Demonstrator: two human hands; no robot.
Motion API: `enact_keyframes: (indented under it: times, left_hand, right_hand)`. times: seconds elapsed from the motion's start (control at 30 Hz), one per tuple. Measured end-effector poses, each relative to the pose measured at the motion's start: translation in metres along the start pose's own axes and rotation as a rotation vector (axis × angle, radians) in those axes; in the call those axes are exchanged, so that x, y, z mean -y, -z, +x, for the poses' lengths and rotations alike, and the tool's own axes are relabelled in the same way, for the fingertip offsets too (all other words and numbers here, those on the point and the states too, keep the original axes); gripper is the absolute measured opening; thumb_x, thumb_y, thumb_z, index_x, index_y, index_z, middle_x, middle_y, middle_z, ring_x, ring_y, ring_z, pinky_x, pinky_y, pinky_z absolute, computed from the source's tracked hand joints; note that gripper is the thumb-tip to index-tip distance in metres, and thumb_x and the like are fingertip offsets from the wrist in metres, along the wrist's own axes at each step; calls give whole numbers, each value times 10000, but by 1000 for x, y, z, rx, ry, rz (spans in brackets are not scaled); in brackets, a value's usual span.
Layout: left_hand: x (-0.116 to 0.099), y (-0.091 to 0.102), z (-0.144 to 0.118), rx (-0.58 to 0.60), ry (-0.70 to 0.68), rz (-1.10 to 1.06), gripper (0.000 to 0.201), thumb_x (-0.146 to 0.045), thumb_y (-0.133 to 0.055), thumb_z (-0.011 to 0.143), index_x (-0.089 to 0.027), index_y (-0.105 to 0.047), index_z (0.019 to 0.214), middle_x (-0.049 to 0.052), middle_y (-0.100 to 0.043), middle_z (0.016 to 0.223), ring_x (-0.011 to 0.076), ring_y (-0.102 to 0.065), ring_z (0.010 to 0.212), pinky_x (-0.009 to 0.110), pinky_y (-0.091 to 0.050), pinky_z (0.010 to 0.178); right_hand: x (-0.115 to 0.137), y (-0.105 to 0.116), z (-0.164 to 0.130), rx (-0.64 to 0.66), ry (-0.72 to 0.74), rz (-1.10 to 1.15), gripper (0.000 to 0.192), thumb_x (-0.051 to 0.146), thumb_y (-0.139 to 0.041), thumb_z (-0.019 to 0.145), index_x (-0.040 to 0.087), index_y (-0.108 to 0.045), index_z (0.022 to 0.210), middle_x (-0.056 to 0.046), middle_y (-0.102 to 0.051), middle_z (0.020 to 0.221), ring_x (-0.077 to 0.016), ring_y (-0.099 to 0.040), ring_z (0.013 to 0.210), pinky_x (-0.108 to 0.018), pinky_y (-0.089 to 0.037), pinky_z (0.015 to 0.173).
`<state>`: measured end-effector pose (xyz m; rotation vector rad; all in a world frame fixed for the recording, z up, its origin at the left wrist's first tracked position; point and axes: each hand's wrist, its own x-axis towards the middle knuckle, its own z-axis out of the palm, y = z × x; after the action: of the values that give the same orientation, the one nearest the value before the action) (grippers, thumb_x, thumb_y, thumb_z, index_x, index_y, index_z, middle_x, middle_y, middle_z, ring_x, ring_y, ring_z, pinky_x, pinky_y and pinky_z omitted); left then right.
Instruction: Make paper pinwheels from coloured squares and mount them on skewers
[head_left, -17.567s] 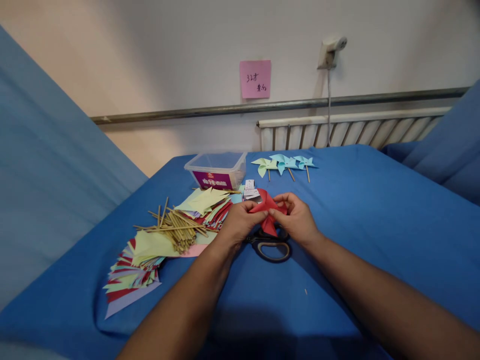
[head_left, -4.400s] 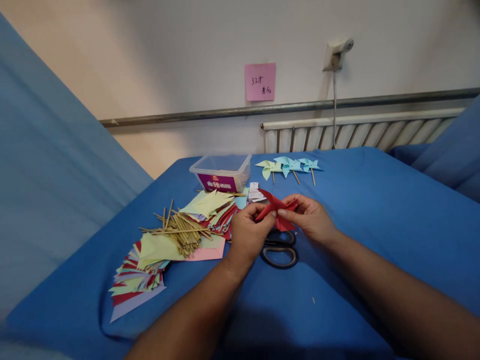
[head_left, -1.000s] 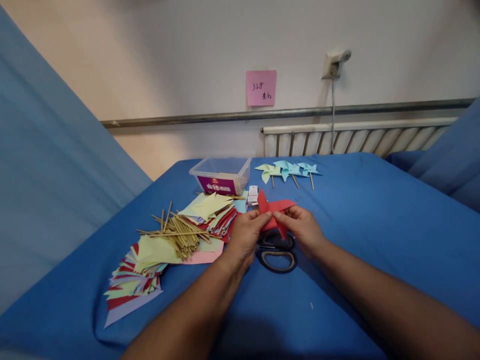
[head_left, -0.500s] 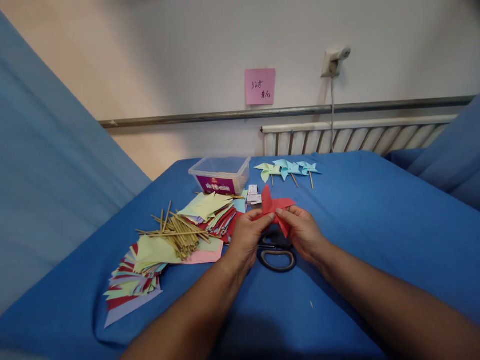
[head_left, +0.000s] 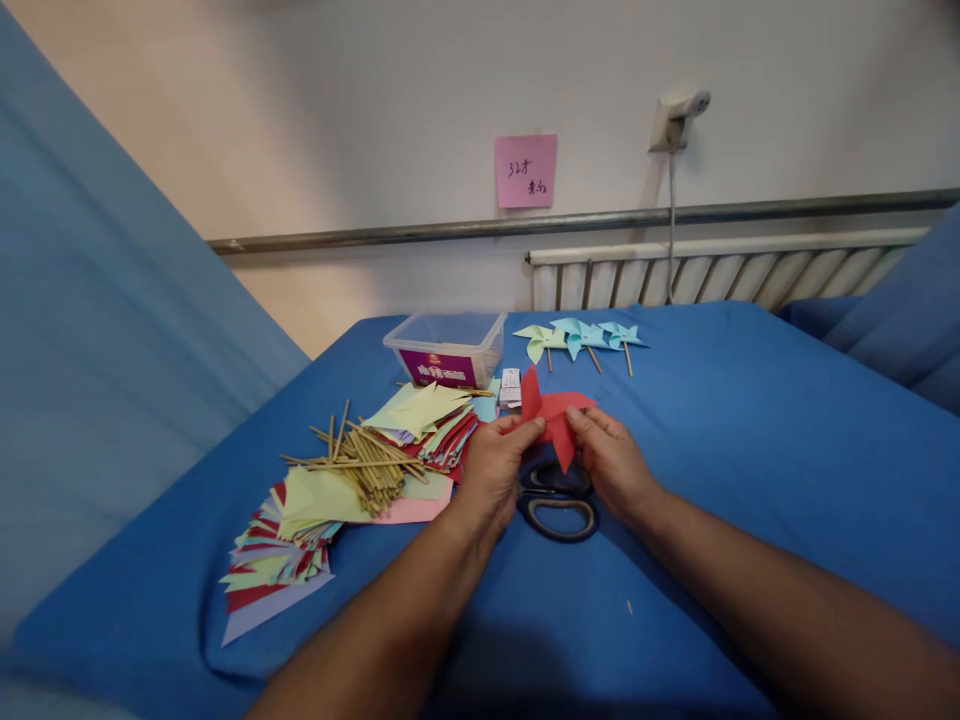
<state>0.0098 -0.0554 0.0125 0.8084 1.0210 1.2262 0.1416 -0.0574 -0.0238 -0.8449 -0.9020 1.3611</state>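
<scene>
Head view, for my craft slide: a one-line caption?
Both hands pinch a folded red paper pinwheel above black-handled scissors.

- The pink sticky note on the wall bears handwriting: "32" followed by a character, with two more characters below (too small to make out).
- The clear plastic box carries a purple label with yellowish lettering and a small red logo, not legible.
</scene>
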Motion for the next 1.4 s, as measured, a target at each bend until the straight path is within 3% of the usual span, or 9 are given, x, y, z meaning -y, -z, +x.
enact_keyframes:
  times: [0.23, 0.47, 0.6, 0.7, 0.8, 0.9, 1.0, 1.23, 1.4]
  left_hand:
    - [-28, 15, 8, -140, -106, -160, 215, -221, -819, 572, -134, -648, 670, 14, -672, 671, 109, -616, 627, 231, -484, 633]
    - [-43, 31, 20, -266, -216, -294, 203, -166, -781, 566, -147, -631, 702, -5, -662, 651, 101, -603, 584, 229, -486, 598]
    - [-47, 34, 21, -284, -292, -277, 215, -185, -786, 565, -150, -601, 667, -19, -640, 620, 95, -588, 564, 225, -476, 586]
    - [-54, 37, 20, -278, -318, -260, 226, -194, -788, 563, -147, -596, 672, -21, -636, 628, 91, -582, 562, 222, -468, 582]
    - [-68, 43, 17, -368, -516, -317, 248, -177, -789, 549, -157, -569, 662, -46, -614, 621, 81, -594, 599, 212, -478, 632]
    - [-81, 48, 14, -441, -668, -308, 242, -198, -771, 584, -165, -547, 672, -47, -623, 661, 82, -607, 630, 213, -482, 653]
    - [-86, 48, 10, -486, -719, -283, 230, -216, -755, 610, -167, -543, 686, -50, -613, 652, 80, -598, 610, 206, -471, 630]
    - [-89, 45, 4, -589, -854, -192, 196, -249, -741, 635, -161, -584, 711, -35, -623, 661, 86, -587, 598, 210, -454, 599]
    - [-88, 45, 4, -582, -825, -206, 191, -245, -741, 632, -158, -610, 741, -29, -641, 686, 89, -602, 622, 213, -468, 614]
  right_hand:
    - [2, 11, 13, -79, 55, -237, 364, 540, -691, 727, 181, -632, 736, 6, -617, 648, -111, -510, 540, -238, -415, 526]
    - [-2, 12, 14, -49, 161, -412, 321, 509, -653, 767, 196, -604, 715, 22, -587, 599, -126, -524, 537, -254, -418, 526]
    - [0, 12, 7, 45, 372, -671, 199, 376, -586, 858, 200, -626, 773, 13, -610, 651, -139, -551, 580, -267, -432, 561]
    - [3, 5, -6, 279, 646, -912, 119, 211, -546, 884, 204, -661, 914, -34, -679, 840, -165, -617, 749, -298, -477, 688]
    - [0, -11, -19, 475, 802, -1075, 188, 136, -527, 888, 194, -654, 1014, -69, -689, 962, -187, -626, 879, -320, -494, 771]
    - [-6, -34, -25, 507, 845, -1230, 190, 132, -531, 893, 179, -661, 1022, -84, -686, 972, -200, -618, 892, -336, -491, 802]
    - [-12, -64, -21, 519, 846, -1302, 213, 134, -517, 902, 181, -656, 1056, -82, -688, 989, -198, -618, 911, -326, -489, 811]
    - [-31, -140, 4, 625, 700, -1461, 235, 174, -506, 887, 125, -648, 1068, -125, -695, 1042, -275, -627, 967, -392, -499, 826]
    - [-40, -160, 13, 601, 552, -1426, 353, 209, -463, 910, 99, -566, 1229, -150, -694, 1122, -270, -660, 957, -377, -530, 792]
